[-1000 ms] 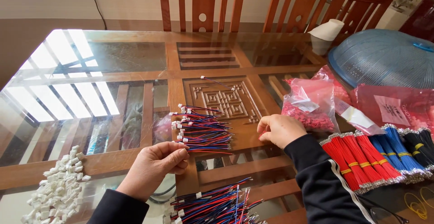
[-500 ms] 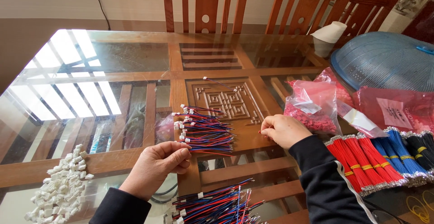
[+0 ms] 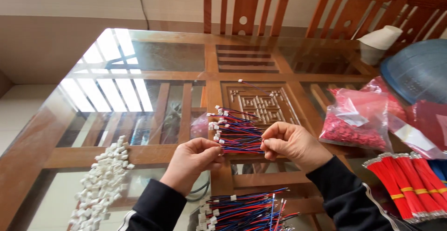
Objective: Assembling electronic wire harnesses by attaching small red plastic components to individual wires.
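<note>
Two hands meet over a fan of red-and-blue wires [image 3: 235,133] lying on the glass-topped desk [image 3: 153,68], just below its carved centre panel. The left hand [image 3: 193,159], at the 7 o'clock side of the fan, has its fingers [image 3: 212,152] curled almost closed near the white-plug ends; whether they pinch a wire or only rest on the bundle cannot be told. The right hand [image 3: 291,143], at the 4 o'clock side, has its fingers [image 3: 269,143] closed on the bare ends of the wires, thumb against forefinger.

A second bundle of the same wires [image 3: 242,212] lies at 6 o'clock, touching the near edge of the view. A heap of white plug housings [image 3: 104,180] spreads at 8 o'clock, well apart from the hands. Bags of small red parts [image 3: 354,124] sit at 3 o'clock, with banded red wire bunches [image 3: 409,180] at 4 o'clock.

Risks, as judged: the fan is loose, so a pull at one end may drag neighbouring strands and tangle them; smooth glass lets the bundle slide; a sleeve [image 3: 153,207] sweeping back may disturb the near bundle or scatter the housings toward the desk edge.
</note>
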